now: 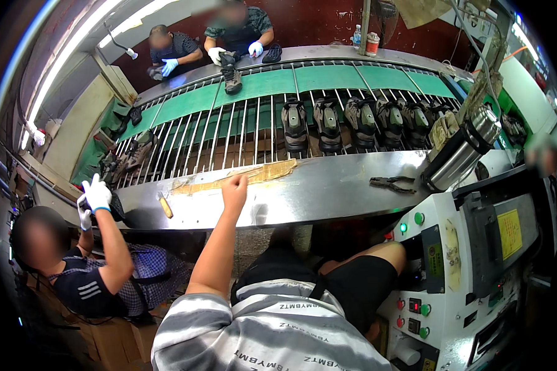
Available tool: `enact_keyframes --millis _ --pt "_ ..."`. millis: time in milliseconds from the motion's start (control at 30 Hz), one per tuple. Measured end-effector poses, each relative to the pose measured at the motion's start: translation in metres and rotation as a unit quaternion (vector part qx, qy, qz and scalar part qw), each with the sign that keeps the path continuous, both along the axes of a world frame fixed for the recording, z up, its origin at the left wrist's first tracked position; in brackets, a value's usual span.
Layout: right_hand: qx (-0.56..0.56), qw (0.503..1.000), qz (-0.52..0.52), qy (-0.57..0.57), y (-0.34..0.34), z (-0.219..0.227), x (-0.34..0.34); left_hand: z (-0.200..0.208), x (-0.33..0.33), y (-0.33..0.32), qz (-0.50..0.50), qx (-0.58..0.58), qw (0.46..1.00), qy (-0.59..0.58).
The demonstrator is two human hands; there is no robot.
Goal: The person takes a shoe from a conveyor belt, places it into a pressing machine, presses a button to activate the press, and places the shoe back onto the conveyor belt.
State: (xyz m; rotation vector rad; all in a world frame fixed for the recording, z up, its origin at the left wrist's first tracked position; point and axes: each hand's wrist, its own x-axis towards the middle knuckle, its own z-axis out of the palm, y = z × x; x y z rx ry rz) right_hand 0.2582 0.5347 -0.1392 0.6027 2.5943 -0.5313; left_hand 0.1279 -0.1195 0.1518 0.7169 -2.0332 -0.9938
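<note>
My left hand (234, 191) is closed in a fist, with nothing showing in it. It is over the steel ledge (328, 188), at the near edge of a yellowish taped strip (266, 172). A small yellow-handled tool (165, 206) lies on the ledge to the left of my hand. Pliers (393, 183) with dark handles rest farther right. Beyond the ledge, several dark shoes (327, 127) stand in a row on the metal rollers (229, 133). My right hand does not show.
A steel flask (461, 148) stands at the ledge's right end. A white machine (436, 272) with buttons is close on my right. At left a person in white gloves (98, 195) sits near. Two people work across the green belt (266, 81), one holding a shoe (232, 77).
</note>
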Motion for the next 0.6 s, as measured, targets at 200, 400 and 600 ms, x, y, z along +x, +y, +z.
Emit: enact_keyframes --millis 200,400,600 --pt "0.006 1.000 0.006 -0.007 0.001 0.004 -0.002 -0.112 0.041 -0.009 0.148 0.052 0.978 -0.140" --pt "0.004 1.000 0.005 -0.014 0.000 0.005 -0.004 -0.098 0.031 0.008 0.154 -0.068 0.953 -0.252" --pt "0.005 1.000 -0.003 -0.021 -0.003 0.002 -0.003 -0.102 0.032 0.006 0.149 -0.093 0.954 -0.244"
